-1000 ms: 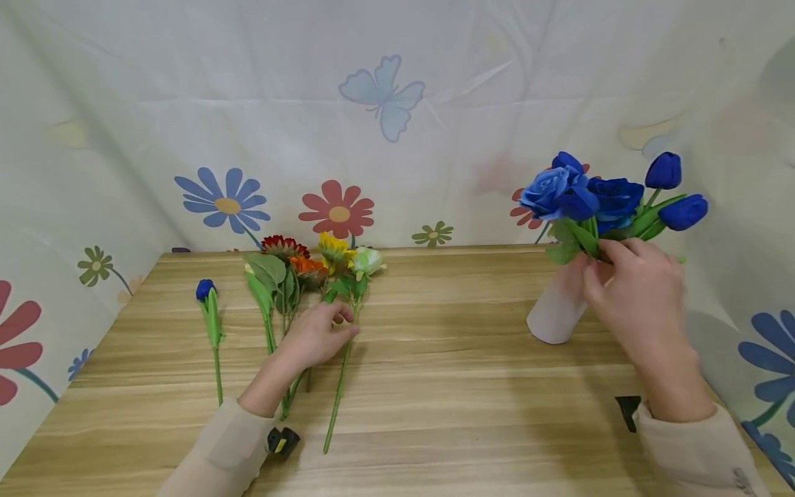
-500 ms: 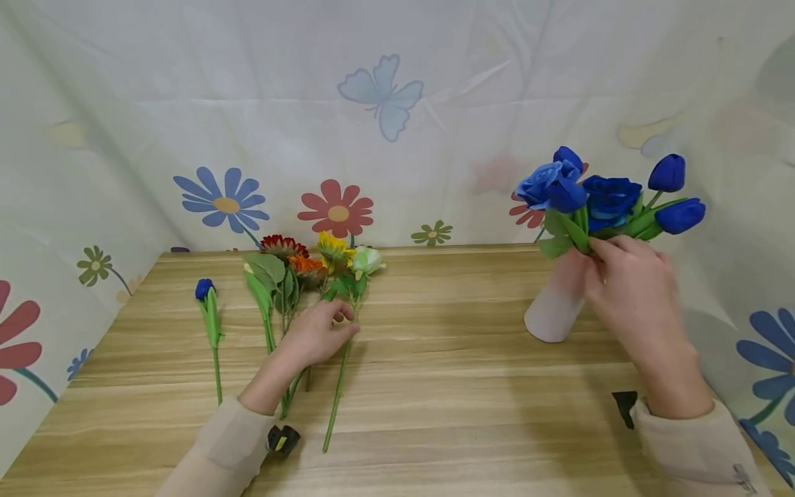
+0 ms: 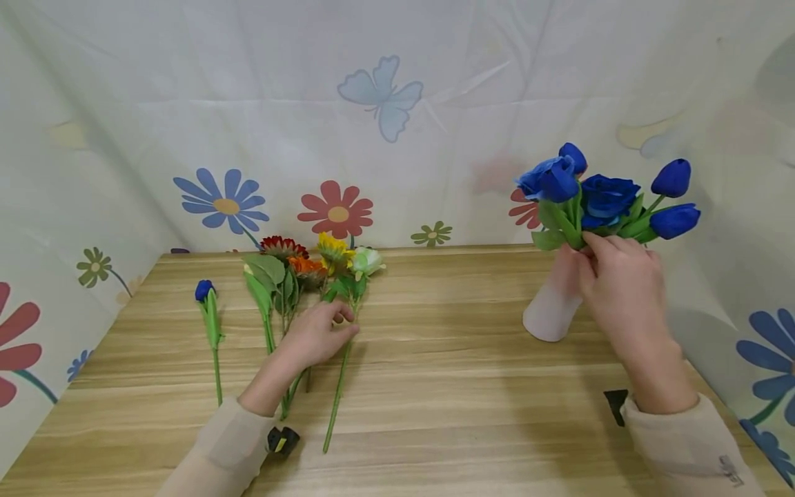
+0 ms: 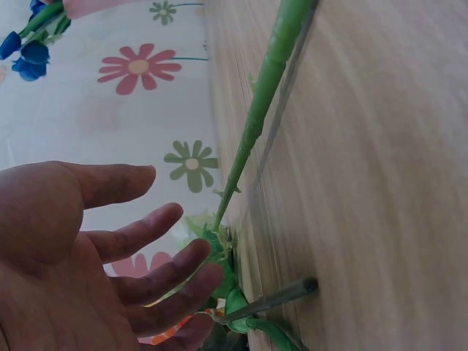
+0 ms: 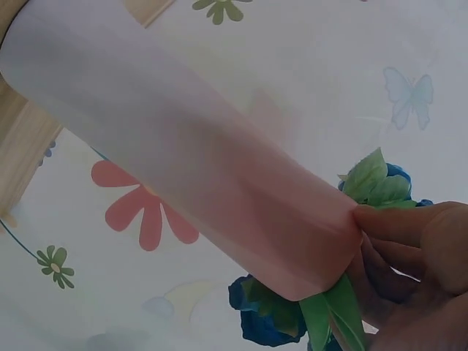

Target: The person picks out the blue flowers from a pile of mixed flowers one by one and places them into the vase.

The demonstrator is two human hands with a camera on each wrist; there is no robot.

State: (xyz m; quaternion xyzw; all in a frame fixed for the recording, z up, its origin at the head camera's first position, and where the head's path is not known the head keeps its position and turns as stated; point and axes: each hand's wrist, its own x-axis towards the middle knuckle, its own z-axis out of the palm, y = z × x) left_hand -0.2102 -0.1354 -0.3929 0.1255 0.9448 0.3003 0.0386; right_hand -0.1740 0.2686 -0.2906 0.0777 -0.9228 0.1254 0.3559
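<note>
In the head view my right hand (image 3: 624,297) grips the mouth of a pink-to-white vase (image 3: 551,310). The right wrist view has the thumb on the vase (image 5: 241,168) rim, with the other fingers curled behind among green leaves. From the vase rise a dark blue rose (image 3: 609,200), a lighter blue rose (image 3: 535,179) and several blue tulips (image 3: 672,177). My left hand (image 3: 313,333) hovers over flower stems on the table, beside the long stem of a pale green-white flower (image 3: 366,261). In the left wrist view its fingers (image 4: 146,238) are spread and hold nothing.
A single blue tulip (image 3: 205,290) lies at the left of the wooden table (image 3: 435,386). Near my left hand lie a dark red flower (image 3: 283,246), an orange flower (image 3: 307,266) and a yellow flower (image 3: 335,252). A flower-printed curtain (image 3: 298,124) stands behind.
The vase and its flowers have turned under my right hand, which has shifted slightly left. The lighter blue rose now sits partly behind a tulip. My left hand has stayed in place.
</note>
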